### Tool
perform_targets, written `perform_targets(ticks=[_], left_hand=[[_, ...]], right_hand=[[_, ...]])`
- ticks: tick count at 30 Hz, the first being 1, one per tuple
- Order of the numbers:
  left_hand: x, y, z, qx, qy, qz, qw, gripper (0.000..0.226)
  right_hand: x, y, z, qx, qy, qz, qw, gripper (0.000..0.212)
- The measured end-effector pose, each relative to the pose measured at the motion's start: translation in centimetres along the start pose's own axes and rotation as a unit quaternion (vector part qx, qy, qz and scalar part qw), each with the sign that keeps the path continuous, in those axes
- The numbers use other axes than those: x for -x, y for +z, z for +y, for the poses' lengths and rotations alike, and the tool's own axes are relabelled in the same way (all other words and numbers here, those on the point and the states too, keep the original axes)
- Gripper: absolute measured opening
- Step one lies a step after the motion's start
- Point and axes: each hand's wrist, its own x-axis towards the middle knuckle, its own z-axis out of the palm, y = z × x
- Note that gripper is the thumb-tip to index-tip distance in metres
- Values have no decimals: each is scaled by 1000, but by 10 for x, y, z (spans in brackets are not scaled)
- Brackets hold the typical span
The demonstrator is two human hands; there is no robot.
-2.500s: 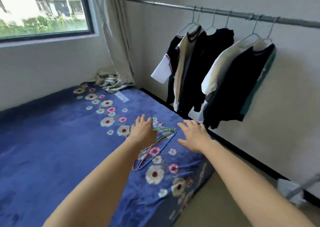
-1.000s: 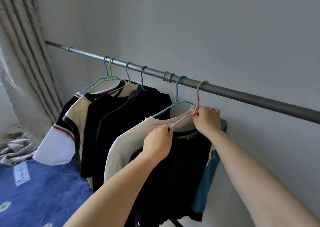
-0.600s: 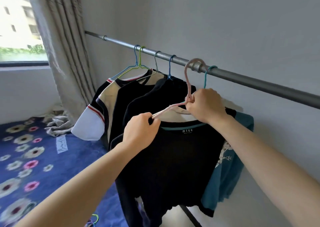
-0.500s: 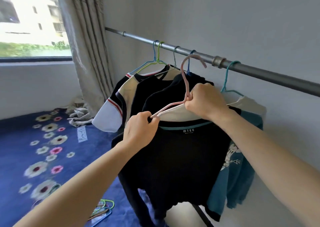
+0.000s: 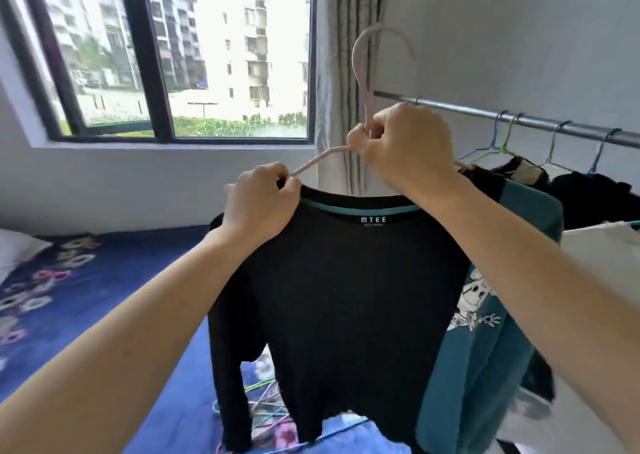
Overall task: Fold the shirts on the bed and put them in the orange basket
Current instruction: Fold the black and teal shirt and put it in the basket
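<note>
Right hand (image 5: pixel 401 142): fingers curled round the pink hanger (image 5: pixel 360 59) at its neck. Left hand (image 5: pixel 259 201): pinches the hanger arm at the black shirt (image 5: pixel 339 280) shoulder. Shirt hangs clear of the rail (image 5: pixel 519 121), above the bed (image 5: pixel 104 298). I'd keep the hanger level and slip the left shoulder off first. Orange basket: not in view, contents unknown.

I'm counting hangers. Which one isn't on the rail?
The pink hanger, held by the right hand; the other hangers hook over the rail.
</note>
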Motion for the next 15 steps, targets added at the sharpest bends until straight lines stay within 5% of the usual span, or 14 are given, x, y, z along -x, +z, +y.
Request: perform_targets(ticks=[8,15], left_hand=[[-4,-164,-148,-270,66,28,960,30],[-17,-266,-230,-254,-8,78,964,41]], right_hand=[[-41,57,-174,-54,-35,35,997,36],[-65,103,-237,-148,-4,63,987,44]])
